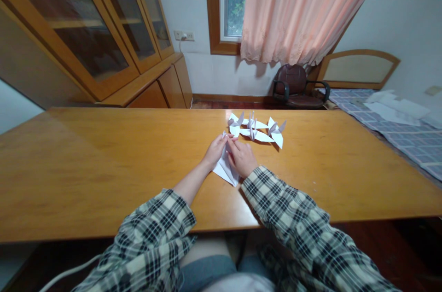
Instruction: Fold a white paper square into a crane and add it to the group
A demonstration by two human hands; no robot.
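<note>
A partly folded white paper (225, 170) lies on the wooden table (103, 163) in front of me. My left hand (216, 150) pinches its upper tip, fingers closed on the fold. My right hand (241, 157) presses down on the paper beside it, fingers curled over the sheet. Just beyond my hands sit three finished white paper cranes (254, 129) in a row, apart from the paper I hold.
A tall wooden cabinet with glass doors (103, 38) stands at the back left. A dark office chair (297, 87) is behind the table under a pink curtain (297, 6). A bed with a checked cover (407, 131) runs along the right.
</note>
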